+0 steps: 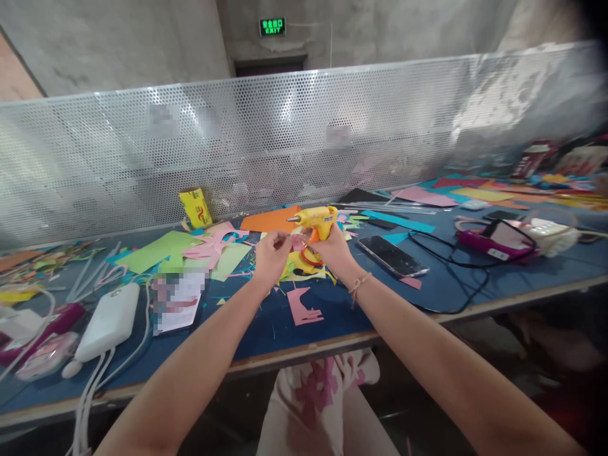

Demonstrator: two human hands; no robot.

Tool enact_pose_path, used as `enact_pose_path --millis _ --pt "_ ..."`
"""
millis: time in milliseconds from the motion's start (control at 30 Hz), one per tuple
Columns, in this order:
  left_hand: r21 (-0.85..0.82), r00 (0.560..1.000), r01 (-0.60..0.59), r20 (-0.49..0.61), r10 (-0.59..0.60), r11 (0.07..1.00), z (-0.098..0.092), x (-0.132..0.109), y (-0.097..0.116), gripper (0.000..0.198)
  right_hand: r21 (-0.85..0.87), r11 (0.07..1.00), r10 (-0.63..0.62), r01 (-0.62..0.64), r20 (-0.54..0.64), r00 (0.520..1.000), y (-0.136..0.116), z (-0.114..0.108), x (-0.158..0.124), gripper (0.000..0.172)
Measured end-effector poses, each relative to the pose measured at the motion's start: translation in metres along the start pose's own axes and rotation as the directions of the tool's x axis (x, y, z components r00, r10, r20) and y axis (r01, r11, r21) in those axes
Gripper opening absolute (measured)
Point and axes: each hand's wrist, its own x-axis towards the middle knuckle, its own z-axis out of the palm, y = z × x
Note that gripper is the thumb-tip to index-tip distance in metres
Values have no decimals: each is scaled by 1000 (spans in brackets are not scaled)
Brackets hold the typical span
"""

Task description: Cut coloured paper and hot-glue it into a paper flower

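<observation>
My right hand [335, 248] is closed around the grip of a yellow hot glue gun [319, 216] with an orange trigger. The gun's nozzle points left, above my left hand [272, 254]. With its fingers pinched, my left hand holds a small pink piece [297, 242], perhaps paper, close to the gun. Beneath the hands lie yellow paper scraps [304, 271] and a red-orange loop [311, 258], whose kind I cannot make out. Nearer the table edge is a cut pink paper [304, 306], flat on the blue tabletop.
A dark smartphone [393, 255] and black cable lie right of my hands. A white power bank [108, 321] with cables and another phone [180, 301] are on the left. Green paper [161, 252], orange paper [268, 220] and a yellow packet [196, 208] sit before a perforated metal screen [228, 139].
</observation>
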Motion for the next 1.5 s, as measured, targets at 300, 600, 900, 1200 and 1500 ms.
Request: enact_pose_path --millis 300,600,900,1200,1500 --pt "110 998 -60 3 61 992 0 -2 3 12 -68 997 -28 26 -33 999 2 -2 3 32" --pt "57 999 -42 6 42 997 0 1 -6 14 -68 998 -14 15 16 1000 3 -2 2 29" --pt "-68 994 105 -7 -106 992 0 2 0 15 122 990 66 -67 6 998 6 -3 5 30" --pt "-78 996 17 85 -11 997 3 -3 -2 14 -51 999 13 -10 47 999 7 -1 3 33" --pt "-33 997 23 80 -20 999 4 -2 -7 15 -171 985 -35 32 -15 999 11 -3 4 33"
